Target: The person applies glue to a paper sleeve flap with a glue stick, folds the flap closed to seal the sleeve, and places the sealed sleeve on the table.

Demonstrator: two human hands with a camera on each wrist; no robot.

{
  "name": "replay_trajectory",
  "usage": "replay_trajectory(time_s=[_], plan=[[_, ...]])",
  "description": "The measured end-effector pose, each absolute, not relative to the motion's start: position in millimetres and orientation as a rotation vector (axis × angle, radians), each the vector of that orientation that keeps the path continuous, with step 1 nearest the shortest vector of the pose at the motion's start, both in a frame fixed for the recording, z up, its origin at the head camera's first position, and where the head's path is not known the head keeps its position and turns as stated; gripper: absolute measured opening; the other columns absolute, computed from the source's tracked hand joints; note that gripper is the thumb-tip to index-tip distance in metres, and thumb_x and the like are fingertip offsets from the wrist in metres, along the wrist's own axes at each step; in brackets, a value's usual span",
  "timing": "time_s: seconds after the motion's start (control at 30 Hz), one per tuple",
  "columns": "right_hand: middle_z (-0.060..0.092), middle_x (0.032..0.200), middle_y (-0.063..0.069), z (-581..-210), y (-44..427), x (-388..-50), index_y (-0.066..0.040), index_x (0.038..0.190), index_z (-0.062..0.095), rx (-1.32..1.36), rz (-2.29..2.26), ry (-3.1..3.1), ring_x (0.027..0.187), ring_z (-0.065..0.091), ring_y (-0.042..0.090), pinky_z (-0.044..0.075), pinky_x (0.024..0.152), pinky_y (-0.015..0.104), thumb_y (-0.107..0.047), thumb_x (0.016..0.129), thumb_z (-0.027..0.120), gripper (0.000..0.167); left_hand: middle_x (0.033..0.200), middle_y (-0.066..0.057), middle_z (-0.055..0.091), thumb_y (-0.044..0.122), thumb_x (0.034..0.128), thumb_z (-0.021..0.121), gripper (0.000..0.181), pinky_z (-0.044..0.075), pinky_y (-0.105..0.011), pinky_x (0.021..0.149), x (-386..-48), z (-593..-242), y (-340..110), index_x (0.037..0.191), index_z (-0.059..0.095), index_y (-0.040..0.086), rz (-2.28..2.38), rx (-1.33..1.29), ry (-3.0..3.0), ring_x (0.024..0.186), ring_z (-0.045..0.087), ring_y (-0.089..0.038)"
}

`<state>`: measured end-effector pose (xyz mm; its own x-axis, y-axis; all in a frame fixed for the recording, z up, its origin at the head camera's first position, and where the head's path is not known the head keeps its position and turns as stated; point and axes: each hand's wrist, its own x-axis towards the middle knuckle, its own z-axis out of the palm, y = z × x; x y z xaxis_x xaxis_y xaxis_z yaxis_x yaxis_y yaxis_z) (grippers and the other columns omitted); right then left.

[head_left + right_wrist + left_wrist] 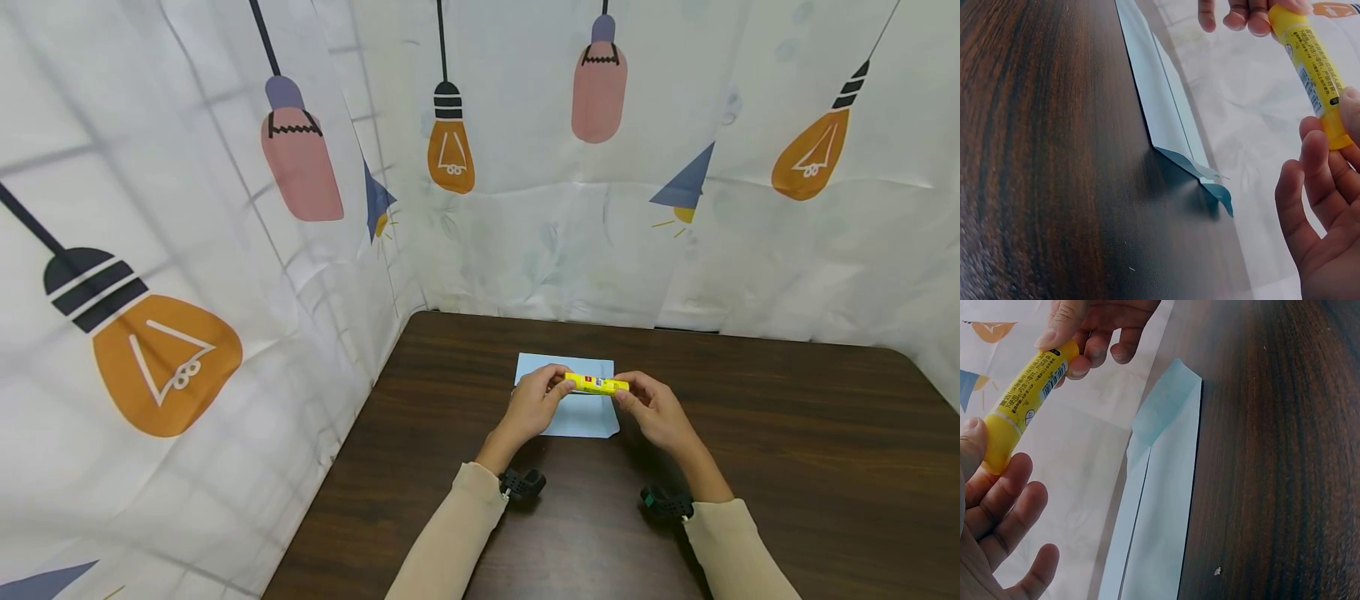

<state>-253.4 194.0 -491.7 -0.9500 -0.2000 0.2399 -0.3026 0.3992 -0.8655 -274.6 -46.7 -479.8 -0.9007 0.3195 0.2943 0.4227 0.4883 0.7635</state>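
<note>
A yellow glue stick (pixel 592 383) is held level above the light blue folded paper (pixel 581 417). The left hand (pixel 531 406) pinches one end between thumb and fingers, and the right hand (pixel 660 414) pinches the other. In the left wrist view, the glue stick (pixel 1029 394) has black print and a barcode, and its cap looks closed. The paper (pixel 1163 500) lies on the table with a flap raised at one end. From the right wrist view, the paper's (pixel 1154 87) near end curls up off the wood. Neither hand touches the paper.
The dark brown wooden table (pixel 787 433) reaches back to a white curtain (pixel 525 250) printed with lamps and bulbs. More curtain hangs along the table's left side. Each wrist wears a black band. A small pale speck (pixel 1217 571) lies on the wood.
</note>
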Motion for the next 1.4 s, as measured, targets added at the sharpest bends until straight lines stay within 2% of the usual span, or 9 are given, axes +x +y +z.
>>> replay_trajectory(time_s=[0.27, 0.43, 0.67, 0.8, 1.13, 1.4], plan=[[0.065, 0.100, 0.025, -464.3, 183.5, -237.8, 0.009, 0.119, 0.063, 0.495, 1.580, -2.517, 0.078, 0.059, 0.018, 0.056, 0.071, 0.027, -0.001, 0.100, 0.061, 0.021, 0.099, 0.000, 0.073, 0.036, 0.1036, 0.059, 0.030, 0.048, -0.022, 0.073, -275.0, -480.3, -47.2, 0.117, 0.070, 0.012, -1.503, -0.642, -2.597, 0.085, 0.062, -0.007], [0.065, 0.101, 0.023, -455.6, 180.5, -231.8, 0.009, 0.118, 0.063, 0.496, 1.550, -2.517, 0.080, 0.058, 0.014, 0.055, 0.072, 0.024, -0.001, 0.100, 0.061, 0.021, 0.098, -0.001, 0.072, 0.035, 0.1035, 0.060, 0.029, 0.048, -0.022, 0.073, -275.8, -481.3, -46.8, 0.117, 0.070, 0.011, -1.560, -0.623, -2.601, 0.083, 0.061, -0.007], [0.067, 0.104, 0.022, -478.2, 186.2, -244.8, 0.006, 0.119, 0.065, 0.484, 1.506, -2.484, 0.082, 0.057, 0.013, 0.052, 0.070, 0.020, 0.001, 0.099, 0.062, 0.021, 0.098, -0.001, 0.073, 0.031, 0.1042, 0.059, 0.026, 0.049, -0.022, 0.074, -276.6, -481.7, -45.9, 0.115, 0.070, 0.010, -1.612, -0.610, -2.585, 0.083, 0.062, -0.006], [0.067, 0.106, 0.021, -491.3, 193.2, -253.2, 0.003, 0.122, 0.064, 0.492, 1.545, -2.496, 0.083, 0.059, 0.013, 0.054, 0.071, 0.021, -0.004, 0.100, 0.062, 0.023, 0.097, -0.001, 0.071, 0.032, 0.1032, 0.061, 0.026, 0.049, -0.022, 0.072, -276.2, -481.7, -46.3, 0.114, 0.070, 0.010, -1.625, -0.601, -2.571, 0.081, 0.061, -0.006], [0.066, 0.104, 0.023, -495.1, 197.9, -258.1, 0.001, 0.128, 0.060, 0.533, 1.771, -2.512, 0.084, 0.067, 0.019, 0.060, 0.078, 0.030, -0.020, 0.106, 0.058, 0.030, 0.097, -0.003, 0.071, 0.029, 0.1006, 0.066, 0.024, 0.050, -0.021, 0.069, -275.6, -482.8, -43.9, 0.115, 0.069, 0.011, -1.633, -0.635, -2.509, 0.079, 0.061, -0.004], [0.066, 0.098, 0.023, -494.9, 198.3, -257.7, 0.003, 0.124, 0.063, 0.533, 1.795, -2.478, 0.082, 0.067, 0.013, 0.061, 0.078, 0.030, -0.017, 0.104, 0.060, 0.029, 0.103, -0.004, 0.071, 0.027, 0.0973, 0.071, 0.030, 0.051, -0.021, 0.076, -273.9, -482.8, -41.0, 0.123, 0.069, 0.010, -1.657, -0.654, -2.506, 0.084, 0.060, -0.006]])
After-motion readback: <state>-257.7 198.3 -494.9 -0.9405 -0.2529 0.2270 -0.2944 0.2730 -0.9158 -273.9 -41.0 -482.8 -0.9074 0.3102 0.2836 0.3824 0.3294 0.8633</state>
